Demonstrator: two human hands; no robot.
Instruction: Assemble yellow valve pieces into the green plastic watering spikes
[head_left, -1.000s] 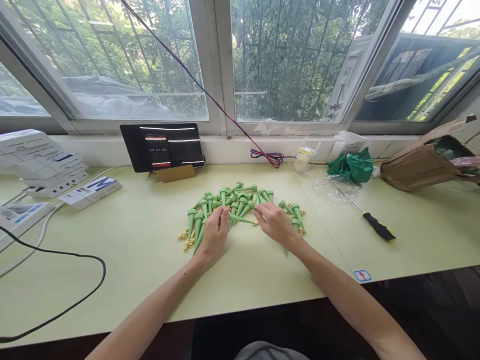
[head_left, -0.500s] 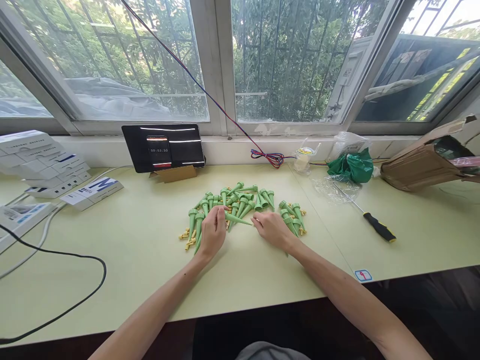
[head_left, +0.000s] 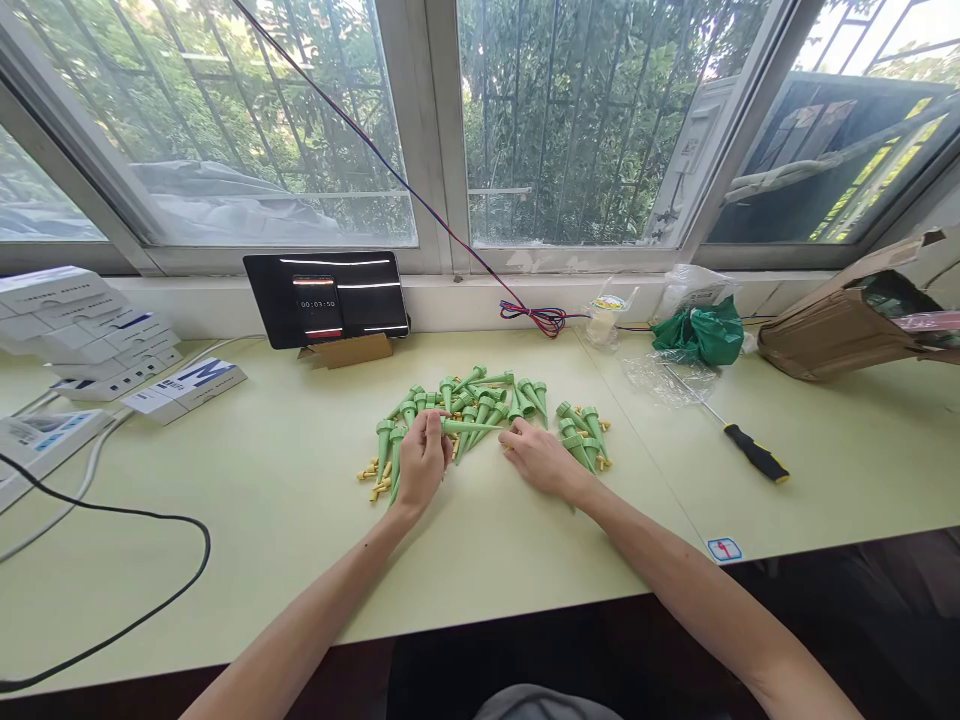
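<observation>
My left hand (head_left: 422,465) is closed around the wide end of a green plant watering spike (head_left: 474,427), whose thin tip points right. Close to that tip, my right hand (head_left: 538,460) has its fingers pinched together; what lies between them is too small to make out. Behind both hands spreads a pile of similar green spikes (head_left: 491,396). Small yellow pieces (head_left: 379,490) lie at the left of the pile, beside my left wrist. Just past my right hand is a smaller group of green spikes (head_left: 592,425) with yellow pieces among them.
A black-and-yellow screwdriver (head_left: 757,452), clear plastic wrap and a green bag (head_left: 705,330) lie to the right, near a cardboard box (head_left: 832,325). At the back stands a tablet (head_left: 375,300). White boxes (head_left: 187,388) and a black cable (head_left: 180,515) occupy the left.
The spike in my left hand has turned from slanting down to nearly level. My right fingertips have shifted slightly left and curled in more near its tip.
</observation>
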